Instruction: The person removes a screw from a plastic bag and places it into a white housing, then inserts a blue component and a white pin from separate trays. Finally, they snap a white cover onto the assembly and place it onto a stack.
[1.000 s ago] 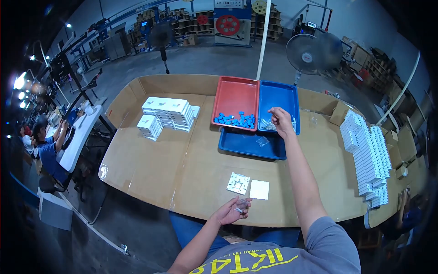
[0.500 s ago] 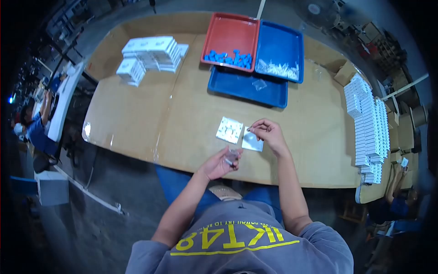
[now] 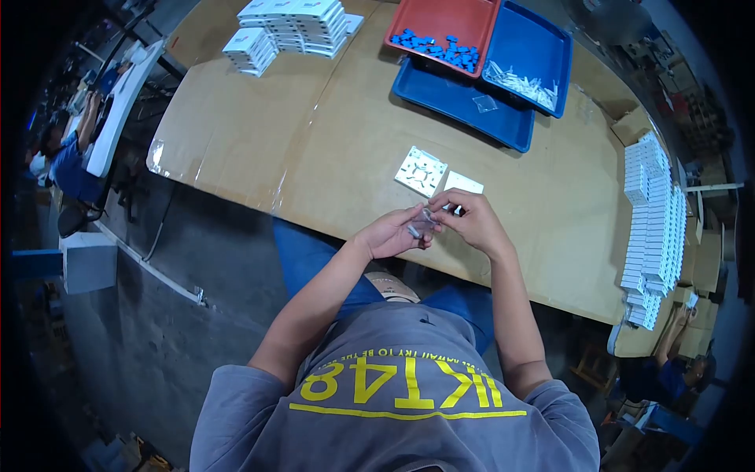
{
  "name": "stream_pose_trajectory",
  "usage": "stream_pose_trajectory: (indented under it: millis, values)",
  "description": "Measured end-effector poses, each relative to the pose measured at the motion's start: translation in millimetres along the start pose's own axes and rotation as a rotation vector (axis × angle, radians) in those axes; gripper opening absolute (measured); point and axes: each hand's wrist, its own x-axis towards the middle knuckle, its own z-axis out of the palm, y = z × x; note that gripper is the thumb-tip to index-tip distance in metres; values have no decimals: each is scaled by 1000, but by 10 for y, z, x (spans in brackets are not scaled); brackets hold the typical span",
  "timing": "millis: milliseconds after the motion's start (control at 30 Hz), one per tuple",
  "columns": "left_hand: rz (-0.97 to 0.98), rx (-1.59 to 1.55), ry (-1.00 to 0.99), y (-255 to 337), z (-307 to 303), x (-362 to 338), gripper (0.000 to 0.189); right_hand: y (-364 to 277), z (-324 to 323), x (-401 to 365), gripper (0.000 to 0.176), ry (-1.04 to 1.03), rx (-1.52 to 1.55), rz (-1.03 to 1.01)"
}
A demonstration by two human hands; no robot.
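Left hand: the left hand (image 3: 391, 234) lies just below the frame's middle, palm turned up and fingers curled inward, its forearm running up from the lower left.
Left grip: closed about a small clear packet (image 3: 421, 225), cupped between thumb and fingers; a tiny grey piece shows inside it, too small to make out.
Right hand: the right hand (image 3: 472, 223) comes in from the right, knuckles up and wrist bent, and meets the left hand.
Right grip: thumb and forefinger pinched together on the packet's upper edge, the other fingers folded loosely.
Packet's place: held between both hands above the near edge of the worktop (image 3: 314, 141), not resting on it.
Just above the hands: a white square plate (image 3: 421, 171) lies flat, with a white card (image 3: 465, 184) beside it, partly hidden by the right hand's fingers.
Upper part of the frame: a red tray (image 3: 437, 14) holds blue parts (image 3: 444, 43); beside it a blue tray (image 3: 528, 43) holds white parts (image 3: 525, 82).
Right edge: rows of white boxes (image 3: 653, 228).
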Motion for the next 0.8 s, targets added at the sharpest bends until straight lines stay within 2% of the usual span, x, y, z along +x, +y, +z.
stream_pose_trajectory:
  millis: [67, 267, 467, 567, 800]
  values:
    - [8, 0, 2, -10, -10, -17, 40, -29, -12, 49, 12, -103, 35, 7]
    - [14, 7, 9, -61, -117, -13, 38, 51, 3, 172, 15, -238, -114, -150]
    - [12, -52, -51, -28, -86, -18, 39, 28, 40, 176, 26, -270, 81, 107]
    - [-11, -66, -54, -11, -67, -18, 42, 174, 79, 193, 35, -205, 56, -91]
    - [-10, -69, -32, -48, -149, -19, 41, 47, 90, 213, 38, -344, 114, 153]
